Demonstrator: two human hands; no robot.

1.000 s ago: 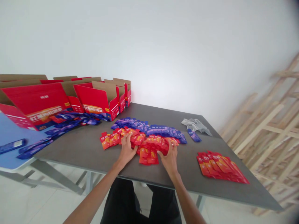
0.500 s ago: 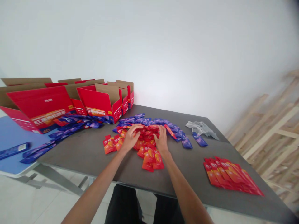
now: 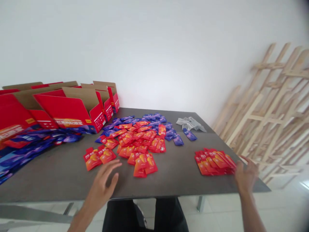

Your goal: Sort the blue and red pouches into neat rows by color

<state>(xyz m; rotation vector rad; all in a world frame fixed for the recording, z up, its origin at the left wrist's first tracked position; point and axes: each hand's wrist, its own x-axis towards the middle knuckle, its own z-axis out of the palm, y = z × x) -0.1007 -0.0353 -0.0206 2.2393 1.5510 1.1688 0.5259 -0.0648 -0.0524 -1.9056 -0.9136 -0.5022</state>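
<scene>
My left hand (image 3: 103, 185) hovers over the front part of the table, fingers spread and holding nothing. Just beyond it lie two red-orange pouches (image 3: 106, 154), side by side. A loose heap of red pouches (image 3: 137, 138) covers the table's middle, with blue-purple pouches (image 3: 156, 119) behind and beneath it. My right hand (image 3: 246, 175), somewhat blurred, is at the right end of a fanned row of overlapping red pouches (image 3: 213, 162). Its fingers look apart; whether they touch the last pouch I cannot tell.
Open red cartons (image 3: 70, 108) stand at the left, with long blue packets (image 3: 31, 148) in front. A crumpled clear plastic bag (image 3: 190, 123) and a single blue pouch (image 3: 189, 134) lie at the back right. Wooden easel-like frames (image 3: 265, 109) lean against the wall beyond the grey table (image 3: 176, 183).
Both hands have left the red heap: the left drew back toward the front edge, the right went to the fanned row. The view has turned right.
</scene>
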